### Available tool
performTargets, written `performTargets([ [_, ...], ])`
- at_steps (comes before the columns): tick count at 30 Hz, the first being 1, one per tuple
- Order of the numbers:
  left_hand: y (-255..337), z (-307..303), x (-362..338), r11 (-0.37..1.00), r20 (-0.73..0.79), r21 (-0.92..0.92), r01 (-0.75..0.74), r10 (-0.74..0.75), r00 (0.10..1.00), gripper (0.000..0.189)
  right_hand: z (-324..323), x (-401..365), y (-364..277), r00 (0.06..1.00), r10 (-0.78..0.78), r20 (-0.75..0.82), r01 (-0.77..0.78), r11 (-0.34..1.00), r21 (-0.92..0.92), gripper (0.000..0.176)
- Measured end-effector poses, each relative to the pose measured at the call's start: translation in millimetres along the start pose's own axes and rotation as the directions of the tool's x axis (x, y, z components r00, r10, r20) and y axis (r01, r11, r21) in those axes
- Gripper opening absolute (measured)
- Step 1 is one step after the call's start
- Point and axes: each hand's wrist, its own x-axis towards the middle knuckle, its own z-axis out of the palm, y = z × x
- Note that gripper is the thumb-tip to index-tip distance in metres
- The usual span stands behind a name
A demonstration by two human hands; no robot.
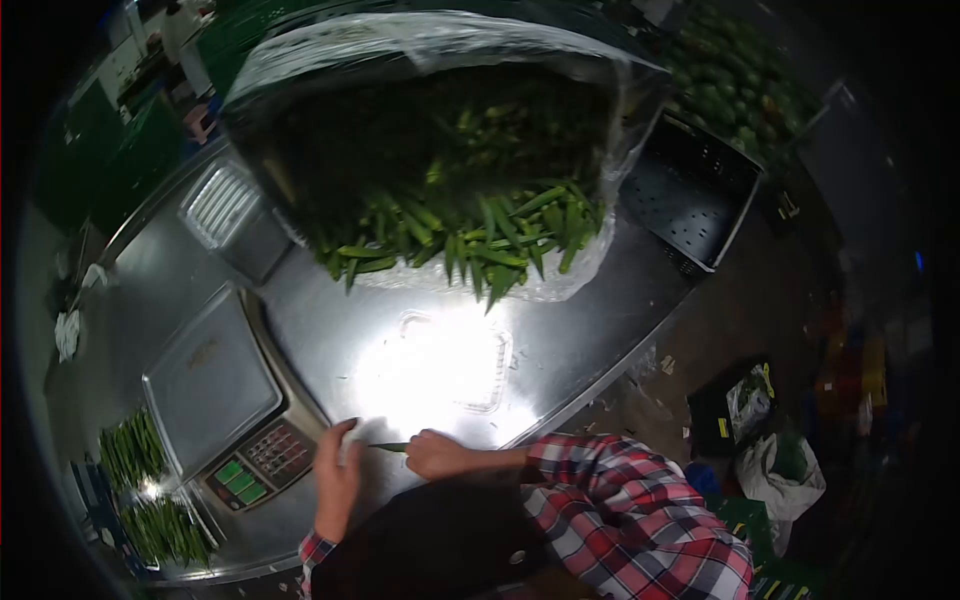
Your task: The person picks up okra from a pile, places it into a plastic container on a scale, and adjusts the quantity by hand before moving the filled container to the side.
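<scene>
My right hand [436,455] is closed around one end of a green okra pod [388,447], low over the metal table near its front edge. To its left, my left hand [338,470] is raised with thumb and fingers apart, beside the pod's other end and next to the scale. A clear plastic tray [485,360] lies on the table under bright glare. Behind it, a large plastic-lined crate [610,240] tips forward, with many okra pods [490,240] spilling toward the table.
A weighing scale [215,375] stands at left, with okra-filled trays [165,530] beyond it. Stacked clear trays [222,205] sit at the back left. At right are an empty black crate [695,190], a heap of green produce [735,85] and a white bag [780,480].
</scene>
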Motion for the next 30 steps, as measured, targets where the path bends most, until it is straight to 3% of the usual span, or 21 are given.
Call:
performTargets([
  [2,22.0,23.8,8.3,0.987,0.184,0.075,-0.14,0.125,0.975,0.035,-8.7,-0.3,-0.1,0.998,-0.017,-0.068,0.016,1.0,-0.009,0.014],
  [5,35.2,46.6,11.8,0.959,0.33,0.145,-0.244,0.185,0.926,0.04,-76.0,-10.3,14.4,0.912,0.341,-0.227,-0.275,0.92,0.278,0.008],
  [6,31.6,55.3,8.5,0.949,0.363,0.177,-0.259,0.182,0.914,0.04,-84.0,-22.3,32.2,0.789,0.496,-0.363,-0.276,0.814,0.512,0.006],
  [7,24.9,63.2,2.8,0.939,0.395,0.209,-0.274,0.175,0.902,0.041,-98.3,-40.1,56.6,0.673,0.713,-0.194,-0.507,0.636,0.582,0.009],
  [8,10.1,72.2,-6.2,0.909,0.433,0.271,-0.317,0.179,0.883,0.041,-103.9,-58.3,87.9,0.509,0.797,-0.323,-0.472,0.573,0.669,0.012],
  [9,-7.2,79.4,-14.9,0.858,0.458,0.349,-0.377,0.195,0.867,0.04,-127.1,-72.5,112.4,0.315,0.894,-0.318,-0.488,0.44,0.754,0.015],
  [10,-24.7,85.8,-22.5,0.796,0.481,0.42,-0.435,0.211,0.851,0.039,-154.7,-88.6,139.5,0.206,0.882,-0.424,-0.606,0.455,0.652,0.021],
  [11,-36.1,88.9,-29.1,0.726,0.505,0.486,-0.487,0.222,0.834,0.038,-167.9,-105.0,168.9,0.09,0.84,-0.536,-0.55,0.49,0.676,0.026],
  [13,-46.4,88.9,-38.0,0.749,0.491,0.548,-0.374,0.074,0.868,0.033,-188.0,-129.1,225.3,0.005,0.696,-0.718,-0.732,0.491,0.472,0.029],
  [16,-19.5,83.0,-29.0,0.824,0.405,0.548,-0.146,-0.108,0.908,0.03,-212.0,-126.9,256.9,0.035,0.834,-0.55,-0.89,0.276,0.362,0.033],
  [17,-8.4,78.5,-25.5,0.848,0.372,0.526,-0.061,-0.165,0.914,0.029,-216.7,-127.0,257.2,0.018,0.867,-0.498,-0.857,0.27,0.439,0.033],
  [18,-6.8,72.6,-22.3,0.879,0.31,0.476,-0.042,-0.123,0.943,0.031,-223.1,-125.8,251.4,0.002,0.897,-0.443,-0.818,0.256,0.515,0.032],
  [19,-4.6,69.6,-14.9,0.944,0.227,0.315,0.1,-0.177,0.958,0.031,-228.9,-124.1,245.8,-0.01,0.923,-0.386,-0.774,0.237,0.587,0.031],
  [21,2.4,72.7,10.4,0.941,0.082,-0.078,0.331,-0.324,0.942,0.029,-233.6,-122.8,232.8,0.029,0.843,-0.537,-0.72,0.391,0.574,0.036],
  [23,-10.7,92.5,43.6,0.898,-0.03,-0.278,0.341,-0.363,0.931,0.03,-232.2,-122.5,242.3,0.074,0.718,-0.692,-0.718,0.52,0.463,0.044],
  [25,50.7,119.1,102.6,0.574,0.091,-0.707,0.412,-0.504,0.859,0.032,-225.0,-116.5,270.8,0.145,0.537,-0.831,-0.755,0.603,0.258,0.055],
  [29,66.0,194.8,185.4,0.24,0.275,-0.837,0.491,-0.591,0.758,0.027,-219.9,-84.4,264.4,0.095,0.675,-0.731,-0.83,0.459,0.317,0.077],
  [30,60.3,209.1,201.0,0.252,0.334,-0.801,0.544,-0.566,0.754,0.033,-220.7,-80.6,257.3,0.097,0.705,-0.703,-0.842,0.434,0.32,0.081],
])
